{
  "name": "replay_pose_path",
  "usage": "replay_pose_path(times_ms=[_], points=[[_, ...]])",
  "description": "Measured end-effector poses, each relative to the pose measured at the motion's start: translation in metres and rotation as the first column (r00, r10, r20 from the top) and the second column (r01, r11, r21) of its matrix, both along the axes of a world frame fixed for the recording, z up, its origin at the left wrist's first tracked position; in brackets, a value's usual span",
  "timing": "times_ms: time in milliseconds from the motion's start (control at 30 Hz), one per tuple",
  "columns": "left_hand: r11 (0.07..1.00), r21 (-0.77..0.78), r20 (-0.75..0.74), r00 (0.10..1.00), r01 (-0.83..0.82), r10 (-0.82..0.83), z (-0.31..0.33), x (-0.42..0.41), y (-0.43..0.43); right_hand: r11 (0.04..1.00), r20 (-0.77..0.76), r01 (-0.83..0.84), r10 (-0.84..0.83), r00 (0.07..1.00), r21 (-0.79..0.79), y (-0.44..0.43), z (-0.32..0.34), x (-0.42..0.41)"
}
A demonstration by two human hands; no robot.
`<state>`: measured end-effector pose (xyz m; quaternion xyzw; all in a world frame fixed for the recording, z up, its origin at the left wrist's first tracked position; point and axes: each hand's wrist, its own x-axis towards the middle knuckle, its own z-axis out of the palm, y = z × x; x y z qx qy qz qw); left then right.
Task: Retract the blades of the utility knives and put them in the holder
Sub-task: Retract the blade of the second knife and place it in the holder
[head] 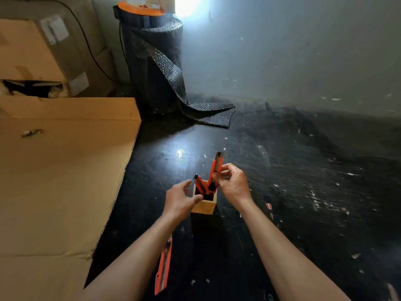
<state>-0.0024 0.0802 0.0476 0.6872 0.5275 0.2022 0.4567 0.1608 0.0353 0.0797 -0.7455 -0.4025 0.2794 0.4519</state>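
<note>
A square wooden holder (204, 207) stands upright on the dark floor. One orange utility knife (199, 184) leans inside it. My right hand (232, 183) grips a second orange utility knife (216, 168), tilted, with its lower end in the holder's mouth. My left hand (181, 199) rests against the holder's left side, fingers curved around it. A third orange utility knife (164, 266) lies flat on the floor near my left forearm; I cannot tell whether its blade is out.
Flattened cardboard (63, 170) covers the floor on the left, with cardboard boxes (28, 51) behind it. A black roll of bubble wrap (156, 61) stands at the back, its loose end trailing on the floor. Paper scraps litter the dark floor (303, 192).
</note>
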Motion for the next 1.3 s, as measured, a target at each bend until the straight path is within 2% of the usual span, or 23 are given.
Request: replay_pose_path(times_ms=[133,433,733,900,1133,1300], points=[[1.000,-0.011,-0.047,0.999,-0.007,0.006,-0.017,0.012,0.001,0.995,0.053,-0.031,0.037,0.998,-0.097,0.013,-0.026,0.009],[0.999,-0.028,0.022,0.999,-0.044,0.044,-0.031,0.015,-0.001,0.961,0.161,-0.074,0.120,0.980,-0.265,0.026,-0.043,0.018],[0.998,0.015,0.043,0.997,-0.058,0.058,-0.027,0.011,-0.005,0.973,0.184,0.027,0.016,0.983,-0.228,0.014,-0.039,0.017],[0.995,0.085,-0.027,0.998,-0.052,0.054,-0.024,-0.012,-0.017,0.973,0.190,0.095,-0.055,0.980,-0.208,-0.016,-0.032,0.002],[0.984,0.177,-0.160,0.986,-0.027,0.056,-0.027,-0.070,-0.048,0.926,0.133,0.051,-0.001,0.991,-0.374,-0.066,-0.046,-0.053],[0.995,0.086,-0.277,0.958,-0.053,0.075,-0.042,-0.106,-0.071,0.873,0.105,-0.015,0.075,0.992,-0.487,-0.089,-0.075,-0.104]])
